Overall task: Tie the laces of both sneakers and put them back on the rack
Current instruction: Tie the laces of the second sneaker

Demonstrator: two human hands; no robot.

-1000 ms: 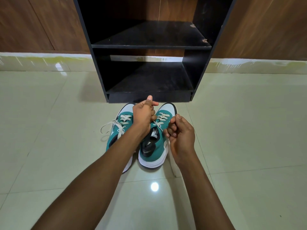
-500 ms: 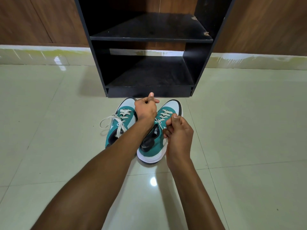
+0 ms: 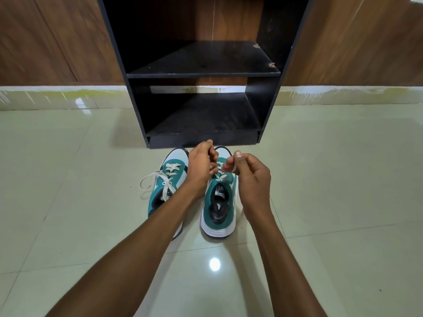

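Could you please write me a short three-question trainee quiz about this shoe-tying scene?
1. True or false: both sneakers already sit on the rack.
2. Which sneaker are both hands working on? A) left sneaker B) right sneaker C) neither
3. Fill in: the left sneaker's laces lie ____ on the floor.

Key
1. False: both stand on the floor in front of the rack, whose shelves hold nothing.
2. B: the left hand and right hand each pinch lace above the right sneaker.
3. Loose (untied).
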